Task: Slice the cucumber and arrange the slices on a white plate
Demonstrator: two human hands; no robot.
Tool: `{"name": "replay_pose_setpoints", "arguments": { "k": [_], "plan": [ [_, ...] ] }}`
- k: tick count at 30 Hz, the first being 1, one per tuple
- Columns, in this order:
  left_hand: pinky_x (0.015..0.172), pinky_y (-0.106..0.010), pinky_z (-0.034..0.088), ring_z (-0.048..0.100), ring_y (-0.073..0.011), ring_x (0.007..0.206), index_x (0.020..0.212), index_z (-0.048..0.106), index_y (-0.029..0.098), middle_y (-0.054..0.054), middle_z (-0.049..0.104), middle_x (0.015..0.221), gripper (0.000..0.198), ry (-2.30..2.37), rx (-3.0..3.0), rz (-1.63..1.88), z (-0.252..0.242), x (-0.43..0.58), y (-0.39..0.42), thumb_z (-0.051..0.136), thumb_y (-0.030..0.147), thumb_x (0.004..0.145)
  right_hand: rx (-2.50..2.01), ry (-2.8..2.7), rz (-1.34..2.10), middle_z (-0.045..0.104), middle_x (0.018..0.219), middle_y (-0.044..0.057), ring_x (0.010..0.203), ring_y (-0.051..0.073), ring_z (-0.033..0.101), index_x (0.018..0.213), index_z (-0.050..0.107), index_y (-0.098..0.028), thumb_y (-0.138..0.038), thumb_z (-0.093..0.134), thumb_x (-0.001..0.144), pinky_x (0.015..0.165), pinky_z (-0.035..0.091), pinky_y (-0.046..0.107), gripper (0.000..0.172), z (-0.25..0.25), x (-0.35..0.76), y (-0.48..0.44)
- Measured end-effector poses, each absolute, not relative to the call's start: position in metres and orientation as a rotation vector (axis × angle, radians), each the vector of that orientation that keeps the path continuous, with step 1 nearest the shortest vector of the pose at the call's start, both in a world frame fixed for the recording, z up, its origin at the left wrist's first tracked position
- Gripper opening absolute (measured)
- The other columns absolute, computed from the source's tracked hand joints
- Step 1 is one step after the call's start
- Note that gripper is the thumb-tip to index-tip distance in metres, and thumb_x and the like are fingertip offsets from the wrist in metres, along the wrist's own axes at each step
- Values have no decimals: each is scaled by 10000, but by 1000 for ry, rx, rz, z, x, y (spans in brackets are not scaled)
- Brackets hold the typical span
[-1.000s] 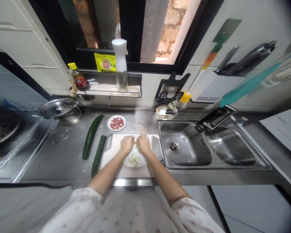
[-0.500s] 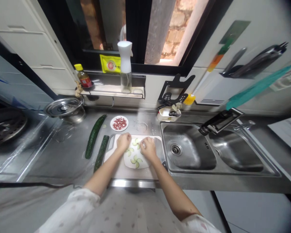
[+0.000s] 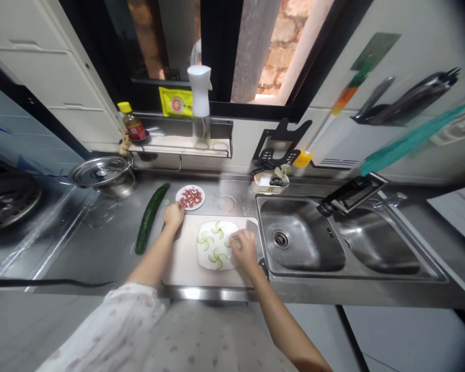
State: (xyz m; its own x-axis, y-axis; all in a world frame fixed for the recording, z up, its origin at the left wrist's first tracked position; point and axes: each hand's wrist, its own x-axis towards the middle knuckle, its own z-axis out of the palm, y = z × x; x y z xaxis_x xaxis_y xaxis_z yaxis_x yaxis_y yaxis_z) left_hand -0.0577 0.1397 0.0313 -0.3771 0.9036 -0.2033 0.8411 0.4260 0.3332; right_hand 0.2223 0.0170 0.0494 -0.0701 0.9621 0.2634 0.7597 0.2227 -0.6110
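My left hand point(image 3: 174, 215) is at the near-left rim of a small white plate point(image 3: 202, 205) of chopped red bits point(image 3: 190, 197). Its fingers are curled together, and whatever is between the tips is too small to make out. Over the right edge of a white square plate point(image 3: 207, 261), my right hand point(image 3: 245, 248) pinches a pale green cucumber slice point(image 3: 238, 242). Curved cucumber slices point(image 3: 217, 258) lie on that plate in pinwheel shapes. The plate rests on a pale cutting board point(image 3: 184, 258). A knife point(image 3: 251, 226) lies along the board's right side, partly hidden by my right hand.
A whole cucumber point(image 3: 152, 219) lies left of the board; another is mostly hidden behind my left arm. A lidded steel pot point(image 3: 104, 175) stands at the back left. To the right is a double sink point(image 3: 302, 232). A shelf point(image 3: 170, 144) holds bottles behind.
My left hand has moved left and up from the square plate to the small plate of red bits. My right hand has shifted slightly right and down to the square plate's right edge.
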Motion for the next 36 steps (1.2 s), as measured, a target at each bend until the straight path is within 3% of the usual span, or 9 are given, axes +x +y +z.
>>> {"name": "replay_pose_setpoints", "arguments": {
  "k": [9, 17, 36],
  "plan": [
    [777, -346, 489, 643, -291, 979, 1092, 677, 182, -169, 684, 1050, 433, 2332, 1531, 126, 29, -58, 154, 383, 448, 916, -1567, -1846, 415, 579, 847, 56, 876, 207, 482, 803, 630, -198, -272, 476, 881, 838, 379, 333, 188, 51, 224, 11],
    [796, -347, 485, 638, -293, 1010, 1117, 661, 159, -187, 681, 1059, 388, 2324, 1562, 91, 25, -57, 157, 390, 357, 923, -1577, -1826, 426, 592, 853, 57, 891, 209, 488, 809, 632, -204, -277, 484, 878, 839, 383, 335, 179, 48, 227, 7],
    [801, -352, 479, 641, -300, 1004, 1042, 689, 154, -195, 678, 1080, 390, 2321, 1447, 256, 26, -55, 153, 402, 386, 915, -1627, -1835, 402, 598, 839, 48, 885, 202, 493, 791, 628, -211, -244, 481, 874, 817, 385, 314, 172, 49, 231, -4]
  ]
}}
